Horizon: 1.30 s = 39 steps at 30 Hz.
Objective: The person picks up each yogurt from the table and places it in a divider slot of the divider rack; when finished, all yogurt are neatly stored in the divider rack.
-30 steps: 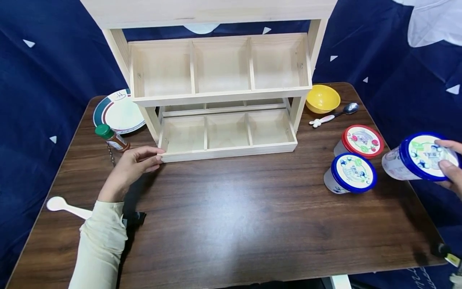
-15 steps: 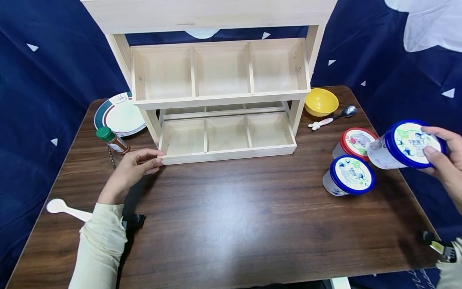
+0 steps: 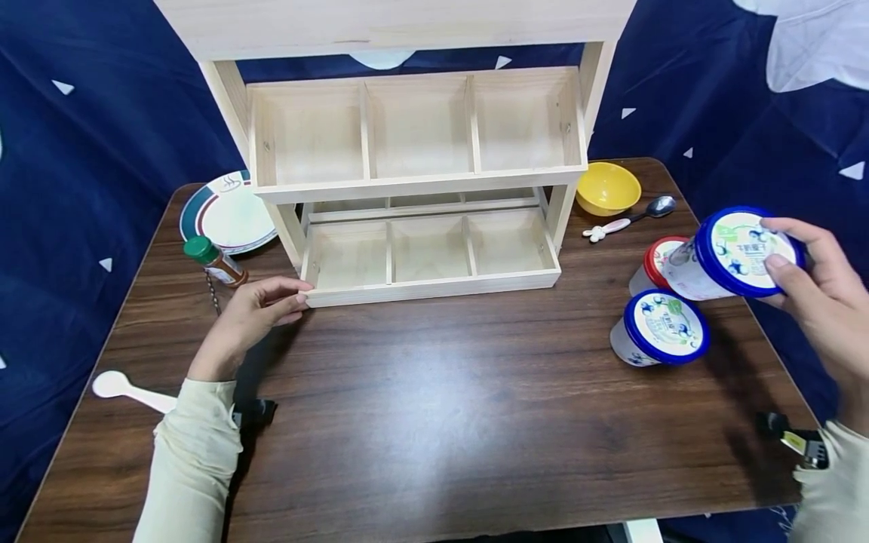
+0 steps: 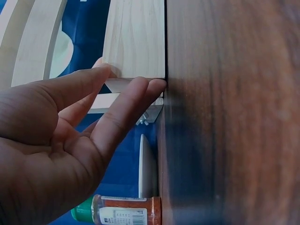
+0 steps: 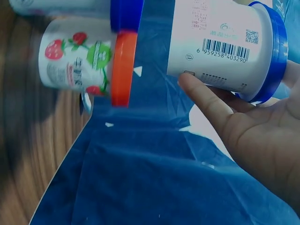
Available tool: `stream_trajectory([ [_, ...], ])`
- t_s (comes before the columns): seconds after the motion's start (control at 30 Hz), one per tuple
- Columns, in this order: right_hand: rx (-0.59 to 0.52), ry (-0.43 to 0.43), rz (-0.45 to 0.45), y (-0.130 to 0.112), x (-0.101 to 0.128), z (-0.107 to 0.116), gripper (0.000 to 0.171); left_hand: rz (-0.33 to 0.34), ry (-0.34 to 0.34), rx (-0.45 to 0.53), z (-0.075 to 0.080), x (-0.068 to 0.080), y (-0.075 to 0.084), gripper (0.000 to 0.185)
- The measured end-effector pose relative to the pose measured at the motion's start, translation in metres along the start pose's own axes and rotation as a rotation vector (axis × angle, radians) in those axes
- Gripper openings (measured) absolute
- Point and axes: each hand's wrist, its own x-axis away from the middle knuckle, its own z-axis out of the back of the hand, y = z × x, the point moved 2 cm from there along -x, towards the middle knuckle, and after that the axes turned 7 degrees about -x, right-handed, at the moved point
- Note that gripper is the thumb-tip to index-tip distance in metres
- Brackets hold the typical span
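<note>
- The dark wood-grain table (image 3: 434, 407) carries everything; I place the rest by the pale wooden two-tier compartment rack (image 3: 414, 181) at its back middle.
- The rack's six compartments, three above and three below, hold nothing, so I judge the work barely begun: one tub lifted, none stowed.
- My left hand (image 3: 254, 317) rests at the rack's lower front left corner, fingers nearly straight, fingertips (image 4: 152, 86) touching the wood, gripping nothing.
- My right hand (image 3: 811, 298) is well to the right of the rack, off the table, fingers and thumb curled round the white plastic tub with the blue lid (image 3: 729, 255).
- That tub lies tilted almost on its side: its long axis runs roughly level, base towards the rack, lid facing me and slightly up. The right wrist view shows its barcode side (image 5: 220, 47).
- Two more tubs stand upright right of the rack, under my raised one: a red-lidded strawberry tub (image 3: 653, 264) and a second blue-lidded tub (image 3: 660, 328), close together.
- Right of the rack's back sit a yellow bowl (image 3: 606, 187) and a metal spoon with a white handle (image 3: 627, 219).
- Left of the rack are a green-rimmed plate (image 3: 227, 215) and a small green-capped spice bottle (image 3: 216, 260).
</note>
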Motion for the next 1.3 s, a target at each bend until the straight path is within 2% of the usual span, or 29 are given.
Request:
stream_trajectory([
  [0.13,0.035,-0.024,-0.013,-0.003,-0.005,-0.01,0.045,0.002,-0.005,0.008,0.0,0.0,0.0,0.034],
  [0.17,0.078,-0.026,-0.018,-0.004,-0.005,-0.012,0.045,0.003,-0.008,0.009,0.0,0.0,0.0,0.034],
  [0.3,0.385,-0.021,-0.05,-0.006,-0.006,-0.019,0.045,0.001,-0.012,0.011,0.0,0.0,0.0,0.034],
  [0.37,0.44,-0.028,-0.054,-0.006,-0.006,-0.022,0.046,-0.002,-0.008,0.014,0.001,0.001,0.0,0.034],
  [0.43,0.389,-0.037,-0.047,-0.006,-0.007,-0.025,0.045,-0.006,-0.005,0.018,0.001,0.002,0.0,0.034],
  [0.53,0.224,-0.052,-0.033,-0.005,-0.008,-0.03,0.044,-0.01,-0.003,0.019,0.002,0.002,0.002,0.034],
  [0.67,0.115,-0.072,-0.025,-0.004,-0.01,-0.038,0.043,-0.006,-0.009,0.019,0.002,0.002,0.004,0.034],
  [0.77,0.08,-0.077,-0.03,-0.005,-0.014,-0.042,0.041,-0.008,-0.011,0.026,0.001,0.003,0.003,0.034],
  [1.0,0.232,-0.084,-0.068,-0.006,-0.022,-0.056,0.041,-0.012,-0.009,0.025,-0.002,0.003,0.002,0.034],
  [1.3,0.24,-0.135,-0.148,0.0,-0.031,-0.081,0.042,-0.002,-0.009,0.013,-0.001,0.003,0.003,0.035],
])
